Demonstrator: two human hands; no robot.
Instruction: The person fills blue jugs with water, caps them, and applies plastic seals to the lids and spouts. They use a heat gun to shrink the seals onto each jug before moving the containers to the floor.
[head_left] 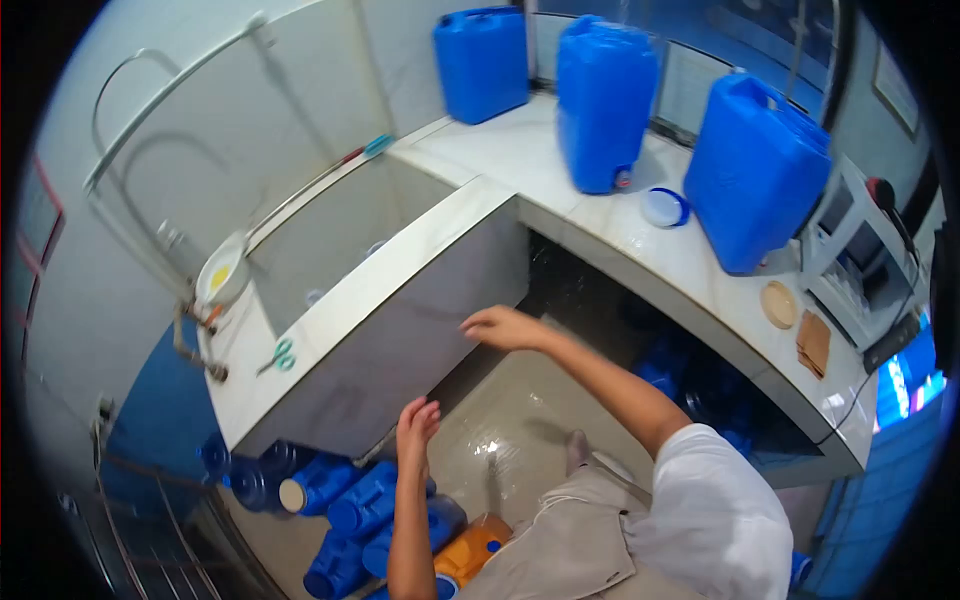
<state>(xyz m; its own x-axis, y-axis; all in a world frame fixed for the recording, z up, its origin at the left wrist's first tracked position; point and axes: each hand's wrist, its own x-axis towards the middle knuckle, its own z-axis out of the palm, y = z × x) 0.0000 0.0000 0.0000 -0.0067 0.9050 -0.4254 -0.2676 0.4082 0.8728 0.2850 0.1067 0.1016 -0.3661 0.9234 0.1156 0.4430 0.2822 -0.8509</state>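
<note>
My left hand (417, 425) is in the air with its fingers apart and nothing in them, over the floor near the front of the tiled basin. My right hand (497, 327), also holding nothing, hangs in front of the basin's outer wall (400, 320), fingers loosely extended. Neither hand touches anything. Beyond them, three blue jerrycans stand on the white counter: one at the back (482, 65), a middle one (605, 105) with a tap low down, and one at the right (755, 170). A round lid with a blue rim (665, 207) lies between the last two.
Teal scissors (283, 354) and a white bowl (222, 272) lie on the basin ledge (370, 290). Several blue containers (365, 500) and an orange one (472, 550) crowd the floor at lower left. A grey rack (860, 255) stands on the counter's right end.
</note>
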